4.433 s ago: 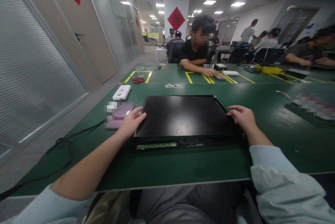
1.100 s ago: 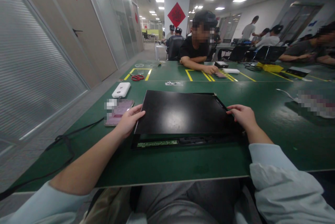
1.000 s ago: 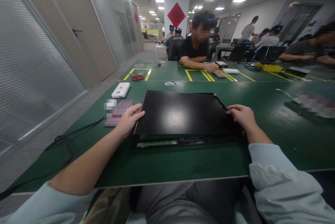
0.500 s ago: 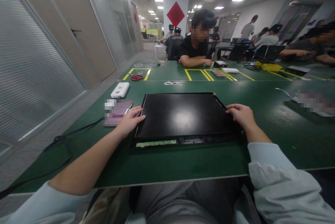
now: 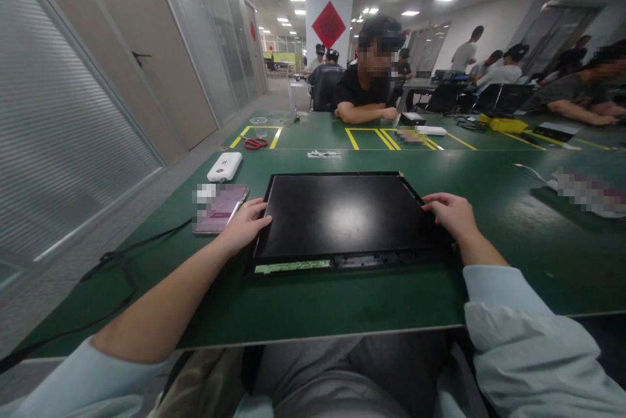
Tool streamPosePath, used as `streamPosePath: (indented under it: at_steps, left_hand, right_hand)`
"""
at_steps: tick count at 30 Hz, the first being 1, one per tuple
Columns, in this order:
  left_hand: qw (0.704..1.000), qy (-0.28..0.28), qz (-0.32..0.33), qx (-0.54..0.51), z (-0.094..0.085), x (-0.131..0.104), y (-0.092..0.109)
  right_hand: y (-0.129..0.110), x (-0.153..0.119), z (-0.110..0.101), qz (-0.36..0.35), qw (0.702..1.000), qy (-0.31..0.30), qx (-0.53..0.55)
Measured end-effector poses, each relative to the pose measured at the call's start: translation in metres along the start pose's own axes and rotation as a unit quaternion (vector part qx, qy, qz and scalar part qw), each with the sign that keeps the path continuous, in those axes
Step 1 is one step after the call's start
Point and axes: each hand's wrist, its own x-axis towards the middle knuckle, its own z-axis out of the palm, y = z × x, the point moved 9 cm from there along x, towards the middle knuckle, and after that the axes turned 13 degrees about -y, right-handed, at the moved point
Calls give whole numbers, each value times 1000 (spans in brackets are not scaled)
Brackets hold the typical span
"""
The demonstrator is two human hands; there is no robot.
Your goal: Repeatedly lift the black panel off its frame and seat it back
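A black display panel (image 5: pixel 337 219) lies on the green table (image 5: pixel 313 313) in front of me, with a black frame around it. Along its near edge a narrow green circuit strip (image 5: pixel 292 267) shows at the left. My left hand (image 5: pixel 247 222) grips the panel's left edge, thumb on top of the border. At the right edge, my right hand (image 5: pixel 450 212) pinches the panel near its far corner, fingers bent over the rim.
Left of the panel lie a phone (image 5: pixel 222 209), a white power bank (image 5: pixel 225 167) and a black cable (image 5: pixel 117 255). Red scissors (image 5: pixel 255 143) and small white scraps (image 5: pixel 323 154) lie beyond. A person (image 5: pixel 364 89) sits opposite; a white device (image 5: pixel 587 193) is at the right.
Both my hands and the panel stay nearly still. At the far right, another person's arms have shifted on the table.
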Motion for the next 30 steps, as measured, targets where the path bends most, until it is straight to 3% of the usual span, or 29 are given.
streamPosePath:
  at_steps: [6,13,21,26,30]
  left_hand:
    - [991,-11,-7,-136,6,-2,-1]
    - [979,-3,-18,-202,7,-4,-2]
    - [984,-2,-20,-174,7,-3,-3]
    - [992,-19,-6,-126,8,-5,5]
    - [995,-34,-1,-89,9,-5,8]
  right_hand:
    - [0,0,0,-5,1000,5,13]
    - [1,1,0,-11,1000,0,17]
    - [5,0,-11,6,998,51,-23]
    - [18,13,3,44,995,-17,-88]
    - [22,19,8,37,994,-38,-99]
